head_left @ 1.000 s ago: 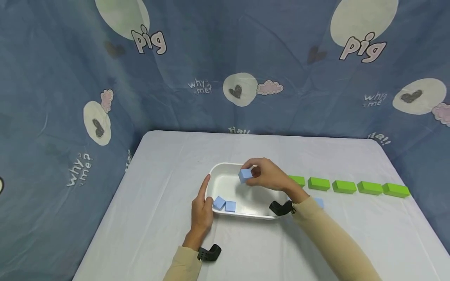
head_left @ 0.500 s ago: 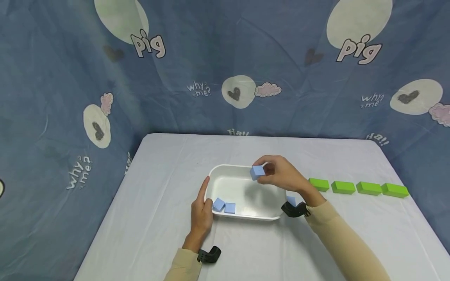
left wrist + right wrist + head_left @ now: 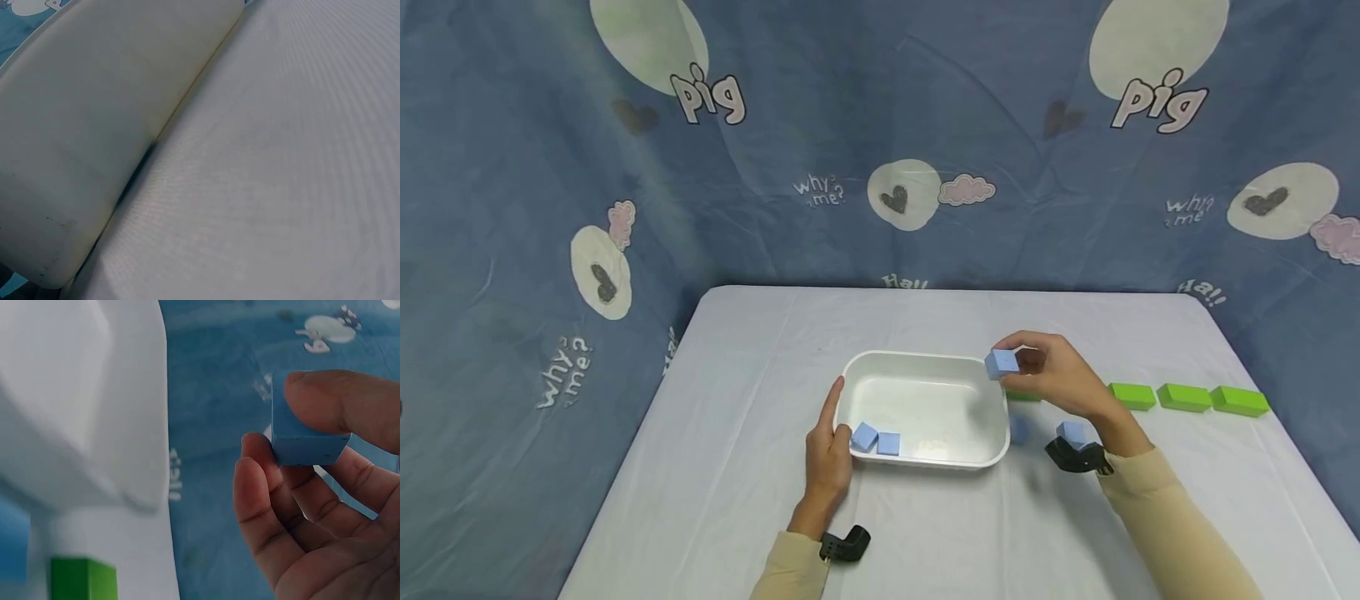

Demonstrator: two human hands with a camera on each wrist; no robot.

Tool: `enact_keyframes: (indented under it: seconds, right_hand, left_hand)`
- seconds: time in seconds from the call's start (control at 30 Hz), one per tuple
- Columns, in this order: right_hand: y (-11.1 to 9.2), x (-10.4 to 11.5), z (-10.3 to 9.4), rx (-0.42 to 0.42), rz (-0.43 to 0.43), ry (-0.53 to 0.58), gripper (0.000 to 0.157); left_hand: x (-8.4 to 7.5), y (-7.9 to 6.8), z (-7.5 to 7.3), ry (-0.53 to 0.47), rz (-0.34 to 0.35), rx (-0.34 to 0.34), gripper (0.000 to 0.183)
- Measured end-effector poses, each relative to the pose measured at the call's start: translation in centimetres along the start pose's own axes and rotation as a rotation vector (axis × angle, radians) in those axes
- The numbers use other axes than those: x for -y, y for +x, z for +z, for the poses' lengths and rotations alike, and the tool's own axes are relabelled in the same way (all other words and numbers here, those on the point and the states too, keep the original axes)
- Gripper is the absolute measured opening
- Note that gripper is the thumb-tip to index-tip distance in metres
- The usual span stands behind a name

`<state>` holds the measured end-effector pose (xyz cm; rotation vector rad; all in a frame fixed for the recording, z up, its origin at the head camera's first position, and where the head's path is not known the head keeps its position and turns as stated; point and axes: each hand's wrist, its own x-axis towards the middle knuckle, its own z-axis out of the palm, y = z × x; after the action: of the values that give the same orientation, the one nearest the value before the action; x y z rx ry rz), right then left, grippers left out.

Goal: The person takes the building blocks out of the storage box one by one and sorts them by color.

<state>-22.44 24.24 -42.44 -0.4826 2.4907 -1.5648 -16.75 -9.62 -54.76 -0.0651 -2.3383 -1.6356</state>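
Pinching a blue cube (image 3: 1002, 363), the right hand (image 3: 1056, 377); left hand (image 3: 827, 446), seemingly open-fingered, against the white tray (image 3: 925, 463).

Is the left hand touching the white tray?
Touching. The head view shows the left hand resting against the left rim of the white tray, its thumb beside the corner.

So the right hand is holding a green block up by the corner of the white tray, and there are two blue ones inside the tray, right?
Not quite. The block pinched in the right hand is blue, not green; the head view and the right wrist view both show it. The green blocks lie in a row on the table. The rest holds: two blue blocks sit inside the white tray.
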Motion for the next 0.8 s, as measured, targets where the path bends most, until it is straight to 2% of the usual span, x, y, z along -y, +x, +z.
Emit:
enact_keyframes:
  seconds: [0.17,0.43,0.67,0.8]
  right_hand:
    - [-1.4,-0.8,-1.6,-0.039,0.027,-0.026,0.035]
    - [-3.9,-2.2,-3.7,-0.080,0.015,-0.003,0.037]
    - [-6.0,-3.4,-5.3,-0.124,0.031,-0.101,0.037]
    - [-7.2,-4.2,-6.4,-0.142,0.033,-0.119,0.037]
  left_hand:
    - [0.0,0.0,0.0,-0.006,-0.008,0.001,0.075]
    - [-0.1,-0.1,0.1,-0.001,0.001,-0.007,0.076]
    - [-0.1,-0.1,0.1,-0.004,-0.017,0.006,0.076]
    - [-0.2,0.0,0.1,0.008,-0.011,0.002,0.074]
